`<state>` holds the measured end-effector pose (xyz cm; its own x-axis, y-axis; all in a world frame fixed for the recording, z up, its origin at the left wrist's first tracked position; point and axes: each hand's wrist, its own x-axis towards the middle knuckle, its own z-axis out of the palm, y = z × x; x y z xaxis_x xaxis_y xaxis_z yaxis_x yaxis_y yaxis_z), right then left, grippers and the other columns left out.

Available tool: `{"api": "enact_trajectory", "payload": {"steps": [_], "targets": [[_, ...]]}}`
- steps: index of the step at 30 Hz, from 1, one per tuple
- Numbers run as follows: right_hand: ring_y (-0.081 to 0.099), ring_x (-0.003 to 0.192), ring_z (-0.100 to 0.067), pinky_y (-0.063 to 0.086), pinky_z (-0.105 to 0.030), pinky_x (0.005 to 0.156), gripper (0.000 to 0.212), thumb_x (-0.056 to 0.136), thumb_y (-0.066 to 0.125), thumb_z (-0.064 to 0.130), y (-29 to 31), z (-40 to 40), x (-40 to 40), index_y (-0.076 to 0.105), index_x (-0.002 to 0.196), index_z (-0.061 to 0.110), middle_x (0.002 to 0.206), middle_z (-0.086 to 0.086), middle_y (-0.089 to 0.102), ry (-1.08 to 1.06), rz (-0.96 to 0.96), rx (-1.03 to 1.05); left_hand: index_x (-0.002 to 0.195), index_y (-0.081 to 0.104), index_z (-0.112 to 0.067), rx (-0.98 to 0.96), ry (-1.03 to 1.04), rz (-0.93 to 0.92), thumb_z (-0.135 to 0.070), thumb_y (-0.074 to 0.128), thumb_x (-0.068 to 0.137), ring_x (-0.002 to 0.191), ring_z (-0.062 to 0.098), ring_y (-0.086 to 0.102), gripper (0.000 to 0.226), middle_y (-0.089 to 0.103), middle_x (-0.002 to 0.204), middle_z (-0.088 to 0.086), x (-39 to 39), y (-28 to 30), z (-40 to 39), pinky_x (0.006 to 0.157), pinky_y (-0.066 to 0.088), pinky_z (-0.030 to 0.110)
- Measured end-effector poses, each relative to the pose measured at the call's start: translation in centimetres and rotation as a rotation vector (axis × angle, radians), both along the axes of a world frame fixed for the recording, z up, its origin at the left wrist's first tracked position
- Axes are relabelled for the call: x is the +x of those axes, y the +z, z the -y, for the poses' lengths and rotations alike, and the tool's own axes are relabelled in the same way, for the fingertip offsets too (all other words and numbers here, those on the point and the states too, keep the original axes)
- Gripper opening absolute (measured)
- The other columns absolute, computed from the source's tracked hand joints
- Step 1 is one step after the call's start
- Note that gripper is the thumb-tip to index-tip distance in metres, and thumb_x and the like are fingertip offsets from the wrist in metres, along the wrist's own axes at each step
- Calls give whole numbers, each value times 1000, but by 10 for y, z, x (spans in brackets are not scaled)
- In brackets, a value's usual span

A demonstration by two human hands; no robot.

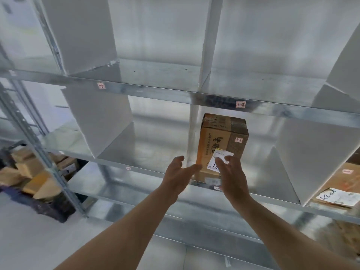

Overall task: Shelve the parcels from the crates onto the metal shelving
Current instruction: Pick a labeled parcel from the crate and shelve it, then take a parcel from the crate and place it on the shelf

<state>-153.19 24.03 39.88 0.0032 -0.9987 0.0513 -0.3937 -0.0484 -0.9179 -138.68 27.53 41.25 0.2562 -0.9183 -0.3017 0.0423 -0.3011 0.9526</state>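
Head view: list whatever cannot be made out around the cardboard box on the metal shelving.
- White label on the cardboard box: right hand covers part of it; writing too blurred to read.
- Whether the left hand touches the box: unclear, motion blur.
- Parcel one bay right: cut off by a white divider and the frame edge.
- Crates of parcels, lower left: blurred, contents uncountable.
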Motion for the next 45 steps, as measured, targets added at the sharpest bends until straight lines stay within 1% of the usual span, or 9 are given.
{"api": "enact_trajectory", "payload": {"steps": [4,8,18,25,28,33,36,42,45], "targets": [[51,114,-19,45,-53,107,50,95,41,65,7,-19,28,45,127,27,126,10,46,92,44,2,151,36,-20,-42,137,46,-44,72,87,136,26,44,77,37,157,6,30,4,-38,111,40,51],[58,112,-25,51,-59,96,70,73,34,79,1,-45,53,46,120,29,116,-1,60,203,80,20,150,39,-20,-47,276,93,-49,69,88,135,27,45,75,41,154,6,52,3,-85,111,39,52],[59,94,-24,49,-45,92,48,92,50,64,-21,-120,148,51,122,27,113,-2,64,510,110,127,149,40,-20,69,581,223,-55,66,87,129,36,50,75,51,144,5,128,-12,-218,106,42,54],[58,101,-25,46,-38,88,38,101,46,50,-21,-160,247,49,127,22,116,0,60,667,40,93,147,40,-15,68,734,172,-47,65,91,102,17,55,69,53,114,-7,209,-22,-277,83,45,34],[58,100,-24,43,-35,83,35,101,46,48,-19,-172,301,49,124,21,116,1,59,698,32,73,146,41,-14,56,773,178,-46,64,92,99,15,54,66,52,107,-10,256,-23,-295,85,44,35],[53,104,-20,36,-30,85,39,103,44,44,-13,-191,394,49,132,17,117,2,54,746,-2,21,149,37,-13,52,782,198,-45,63,93,105,13,51,70,49,137,5,341,-17,-318,90,42,34],[51,102,-18,34,-30,84,38,103,45,42,-14,-203,440,50,130,16,119,2,55,759,-4,-7,152,35,-13,59,793,215,-47,65,92,134,24,44,75,40,154,8,388,-20,-330,103,41,39],[49,95,-17,36,-30,75,23,103,44,40,-17,-213,521,46,116,21,108,4,51,797,-54,-5,150,38,-16,55,827,215,-50,66,90,141,26,39,74,37,158,8,465,-28,-344,113,38,50],[55,98,-18,43,-35,84,31,102,45,44,-23,-210,566,48,121,20,105,7,54,830,-53,-5,149,39,-17,68,855,212,-51,66,89,141,26,40,74,37,157,9,505,-33,-342,113,38,50]]}}
